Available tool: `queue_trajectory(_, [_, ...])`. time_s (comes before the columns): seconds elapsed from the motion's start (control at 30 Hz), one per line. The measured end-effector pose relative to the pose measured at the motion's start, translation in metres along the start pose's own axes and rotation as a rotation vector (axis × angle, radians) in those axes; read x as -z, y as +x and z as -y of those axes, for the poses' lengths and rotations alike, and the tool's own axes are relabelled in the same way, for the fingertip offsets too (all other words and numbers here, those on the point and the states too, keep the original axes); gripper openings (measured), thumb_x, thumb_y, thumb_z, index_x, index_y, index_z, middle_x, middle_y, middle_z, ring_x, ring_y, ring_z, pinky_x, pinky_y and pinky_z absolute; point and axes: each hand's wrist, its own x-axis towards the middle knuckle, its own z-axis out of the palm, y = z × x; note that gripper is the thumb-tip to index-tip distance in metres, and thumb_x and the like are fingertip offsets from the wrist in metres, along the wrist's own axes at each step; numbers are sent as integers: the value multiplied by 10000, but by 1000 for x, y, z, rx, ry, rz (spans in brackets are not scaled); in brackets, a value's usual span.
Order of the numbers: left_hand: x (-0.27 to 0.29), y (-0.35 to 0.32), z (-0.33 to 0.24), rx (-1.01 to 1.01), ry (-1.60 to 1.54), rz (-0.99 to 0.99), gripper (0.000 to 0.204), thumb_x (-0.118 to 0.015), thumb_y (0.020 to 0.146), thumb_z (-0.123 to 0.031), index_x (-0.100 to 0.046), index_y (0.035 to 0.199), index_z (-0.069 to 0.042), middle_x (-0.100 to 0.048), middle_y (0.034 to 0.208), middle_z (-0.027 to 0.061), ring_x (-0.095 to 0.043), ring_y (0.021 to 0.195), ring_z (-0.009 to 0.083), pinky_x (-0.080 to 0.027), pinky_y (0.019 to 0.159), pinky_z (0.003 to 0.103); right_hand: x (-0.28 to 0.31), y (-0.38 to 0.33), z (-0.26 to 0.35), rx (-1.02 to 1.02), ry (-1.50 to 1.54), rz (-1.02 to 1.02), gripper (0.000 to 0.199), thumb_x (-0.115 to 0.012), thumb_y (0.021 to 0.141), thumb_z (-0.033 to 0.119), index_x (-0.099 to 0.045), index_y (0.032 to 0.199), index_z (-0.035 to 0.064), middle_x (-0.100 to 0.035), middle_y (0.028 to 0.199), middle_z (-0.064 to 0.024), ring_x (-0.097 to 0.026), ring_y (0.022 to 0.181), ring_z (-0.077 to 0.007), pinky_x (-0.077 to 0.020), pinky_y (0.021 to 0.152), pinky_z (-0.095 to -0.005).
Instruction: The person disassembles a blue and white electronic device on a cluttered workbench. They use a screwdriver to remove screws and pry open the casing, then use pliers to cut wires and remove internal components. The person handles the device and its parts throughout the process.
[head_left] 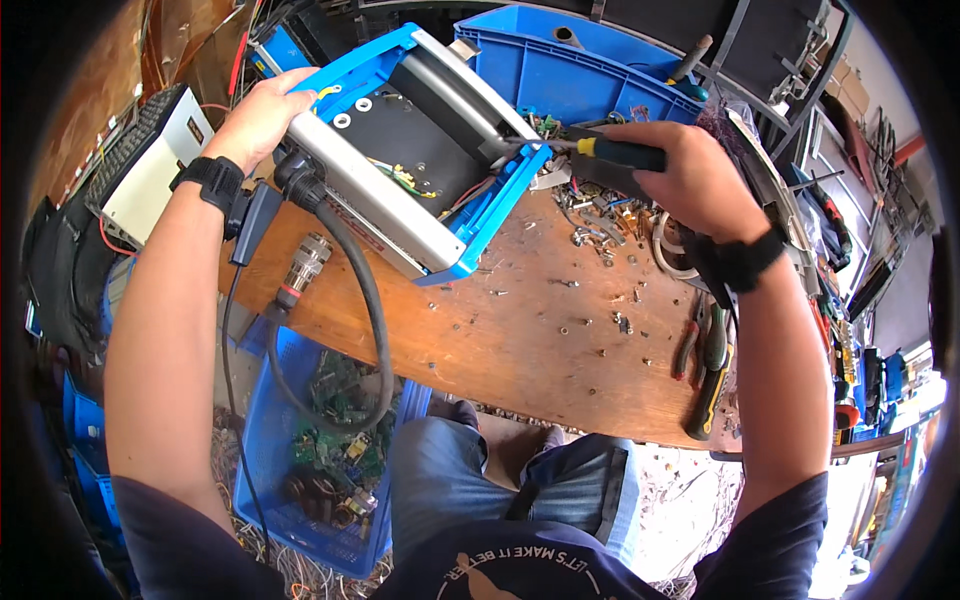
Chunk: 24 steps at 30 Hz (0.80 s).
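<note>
An opened equipment case [385, 205] with silver sides and a blue frame rests tilted on the wooden bench. My left hand [262, 120] grips its far left edge, fingers wrapped over the rim. In my right hand [690, 170] is a screwdriver [622, 152] with a dark green and yellow handle. Its shaft reaches left to the case's right blue corner, where the tip seems to touch; the exact contact is hard to see. Inside the case lie a black plate [400, 140] and loose yellow-green wires [405, 180]. A thick black cable [370, 300] hangs from its near side, ending in a metal connector [305, 265].
Screws and scraps [600, 235] are scattered over the wooden bench [490, 335]. Pliers [712, 370] lie at its right. A blue bin [560, 70] stands behind the case. Below the bench, a blue crate [270, 480] holds circuit boards. At left is a white box [165, 170].
</note>
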Motion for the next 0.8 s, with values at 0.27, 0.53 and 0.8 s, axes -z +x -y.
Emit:
queue_trajectory(0.27, [-2, 0, -2, -23, -56, 11, 459, -511, 948, -169, -483, 1383, -26, -622, 1154, 59, -561, 1015, 131, -408, 938, 272, 12, -70, 47, -276, 191, -313, 430, -609, 780, -8, -637, 1207, 32, -700, 1018, -115, -648, 879, -149, -495, 815, -279])
queue_trajectory(0.53, [-8, 3, 0, -78, -52, -52, 433, -529, 907, -123, -531, 1320, 8, -650, 1138, 102, -596, 1014, 170, -436, 923, 292, -29, -197, 90, -588, 394, -268, 485, -683, 754, -38, -594, 1231, -32, -651, 1184, -156, -611, 1101, -216, -444, 983, -327])
queue_trajectory(0.8, [0, -2, 0, -42, -49, -3, 389, -531, 911, -94, -564, 1289, -11, -656, 1041, 64, -575, 952, 142, -428, 895, 276, -36, -255, 80, -669, 390, -139, 437, -688, 730, -4, -631, 1163, -15, -679, 991, -178, -672, 932, -247, -503, 834, -329])
